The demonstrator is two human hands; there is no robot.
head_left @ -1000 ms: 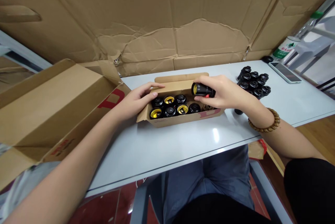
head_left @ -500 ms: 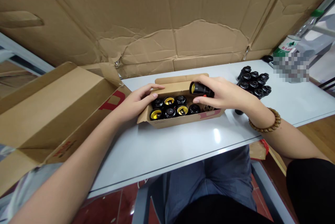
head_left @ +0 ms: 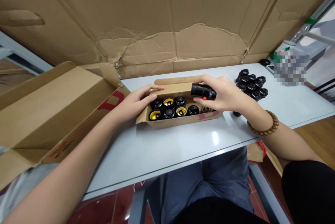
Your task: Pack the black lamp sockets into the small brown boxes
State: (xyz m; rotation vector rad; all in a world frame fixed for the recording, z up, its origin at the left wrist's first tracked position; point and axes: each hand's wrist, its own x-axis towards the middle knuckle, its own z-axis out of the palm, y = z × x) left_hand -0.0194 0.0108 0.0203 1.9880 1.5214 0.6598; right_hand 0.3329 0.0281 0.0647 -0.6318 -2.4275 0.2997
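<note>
Right hand (head_left: 222, 93) gripping black lamp socket (head_left: 203, 91) between fingers and thumb, just above open cardboard box (head_left: 180, 121). Left hand (head_left: 136, 102) half-open, resting on box's left edge. Rows of sockets (head_left: 169, 113) inside box; more sockets (head_left: 251, 86) grouped on white table (head_left: 162, 154), right of box.

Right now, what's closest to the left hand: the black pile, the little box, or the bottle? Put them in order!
From the left hand:
1. Little box, right at the fingers.
2. Black pile, on the table to the right.
3. Bottle, back right corner.
</note>
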